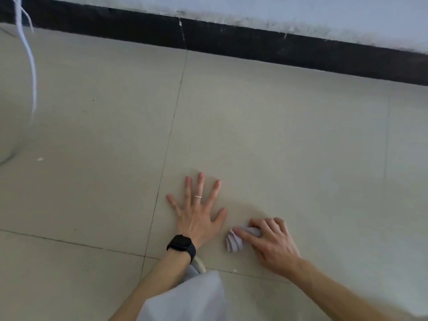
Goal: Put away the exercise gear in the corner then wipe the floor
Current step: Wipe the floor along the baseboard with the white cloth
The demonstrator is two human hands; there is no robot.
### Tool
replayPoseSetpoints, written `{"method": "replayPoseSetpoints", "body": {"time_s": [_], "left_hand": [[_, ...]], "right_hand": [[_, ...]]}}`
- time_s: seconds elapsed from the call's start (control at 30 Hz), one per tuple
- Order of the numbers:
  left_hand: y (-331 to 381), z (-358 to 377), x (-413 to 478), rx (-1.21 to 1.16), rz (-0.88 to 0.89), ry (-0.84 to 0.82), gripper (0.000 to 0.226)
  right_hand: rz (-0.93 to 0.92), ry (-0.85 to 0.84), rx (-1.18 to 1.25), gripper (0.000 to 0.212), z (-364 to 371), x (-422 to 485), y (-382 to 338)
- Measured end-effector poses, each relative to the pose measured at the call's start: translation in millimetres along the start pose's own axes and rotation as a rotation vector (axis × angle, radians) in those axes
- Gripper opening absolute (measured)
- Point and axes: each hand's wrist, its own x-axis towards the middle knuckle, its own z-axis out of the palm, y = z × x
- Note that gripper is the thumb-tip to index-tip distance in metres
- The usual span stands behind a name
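My left hand (198, 210) lies flat on the pale tiled floor (289, 140), fingers spread wide, a ring on one finger and a black watch on the wrist. Just to its right, my right hand (269, 242) presses a crumpled pale lilac cloth (234, 242) against the floor, fingers curled over it. The cloth sticks out to the left from under the fingers. No exercise gear shows in this view.
A black skirting board (254, 45) runs along the base of the white wall (301, 10) at the top. A white cord (31, 63) hangs down at the far left. My knee in pale fabric (192, 297) is at the bottom centre. Tile joints cross the floor.
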Motion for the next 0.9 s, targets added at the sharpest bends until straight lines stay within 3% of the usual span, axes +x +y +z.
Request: {"method": "replayPoseSetpoints", "body": {"time_s": [0.17, 0.57, 0.9], "left_hand": [[8, 7, -3, 0.051, -0.039, -0.063, 0.097], [12, -3, 3, 0.078, -0.085, -0.248, 0.099], [22, -21, 12, 0.237, -0.151, -0.453, 0.097]], "right_hand": [[0.157, 0.034, -0.044, 0.049, 3, -22, 35], [0.106, 0.136, 0.003, 0.051, 10, -17, 45], [0.111, 0.195, -0.008, 0.054, 16, -17, 44]]}}
